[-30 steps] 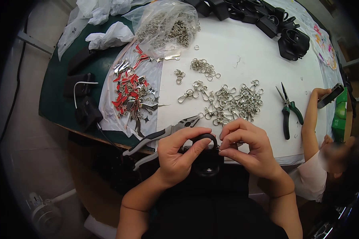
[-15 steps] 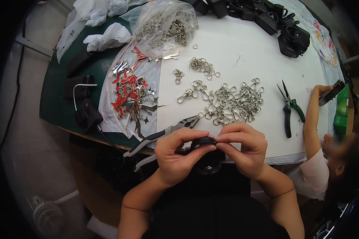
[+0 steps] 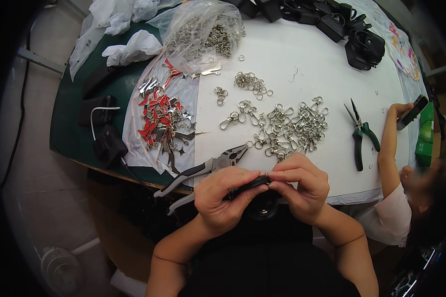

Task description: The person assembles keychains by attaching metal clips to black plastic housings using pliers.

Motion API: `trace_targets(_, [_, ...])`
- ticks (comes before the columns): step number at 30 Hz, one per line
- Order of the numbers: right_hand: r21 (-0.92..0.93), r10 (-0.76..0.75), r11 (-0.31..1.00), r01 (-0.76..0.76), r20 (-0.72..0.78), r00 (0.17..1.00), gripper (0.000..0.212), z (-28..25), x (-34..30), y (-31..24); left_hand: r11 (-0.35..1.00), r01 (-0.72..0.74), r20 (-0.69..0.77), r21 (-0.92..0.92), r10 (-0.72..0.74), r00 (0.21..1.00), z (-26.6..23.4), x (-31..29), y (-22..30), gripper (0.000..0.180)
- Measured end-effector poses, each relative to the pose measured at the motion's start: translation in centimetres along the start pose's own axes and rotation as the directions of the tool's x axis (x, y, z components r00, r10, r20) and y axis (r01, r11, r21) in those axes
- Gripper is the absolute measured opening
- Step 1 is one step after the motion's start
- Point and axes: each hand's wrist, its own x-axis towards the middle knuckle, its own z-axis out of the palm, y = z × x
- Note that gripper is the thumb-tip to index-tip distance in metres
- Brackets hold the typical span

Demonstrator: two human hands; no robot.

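Close to my body, just off the table's near edge, my left hand grips a black, rounded, smooth-edged item between thumb and fingers. Its exact kind does not show. My right hand pinches something small at the right end of that item; the fingertips mostly cover it. A shiny round black part sits just below both hands. Beside my left hand lie grey-handled pliers, jaws pointing far right, a small ring by the tip. Beyond my fingers spreads a pile of silver swivel clasps with rings.
Red and silver charms lie on plastic at the left, behind them a bag of metal rings. Green-handled pliers rest at the right. Black cases stand far right. Another person's arm holds a phone.
The black item has tilted, its right end now higher, and both hands shifted slightly while holding it. At the right, the other person's phone has turned a little.
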Motion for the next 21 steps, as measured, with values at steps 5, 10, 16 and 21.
trace_targets(5, [0.017, 0.035, 0.999, -0.036, 0.034, 0.999, 0.020, -0.3, 0.5, -0.3, 0.999, -0.037, -0.030, 0.020, 0.037, 0.999, 0.3, 0.1, 0.2, 0.030])
trace_targets(10, [0.188, 0.268, 0.937, -0.293, 0.149, 0.952, 0.013, -0.9, 1.3, -1.3, 0.999, 0.005, -0.022, -0.040, -0.006, 1.000, 0.2, 0.5, 0.3, 0.031])
trace_targets(16, [0.200, 0.264, 0.932, -0.301, 0.191, 0.945, 0.012, -1.8, 1.1, -2.5, 0.998, 0.062, 0.050, 0.008, -0.063, 0.997, -0.4, 0.7, 1.6, 0.030])
trace_targets(21, [0.052, 0.170, 0.982, -0.181, 0.173, 0.970, 0.011, -2.0, 1.3, -3.3, 0.982, -0.137, 0.075, 0.131, 0.128, 0.989, 0.2, 0.8, 1.9, 0.033])
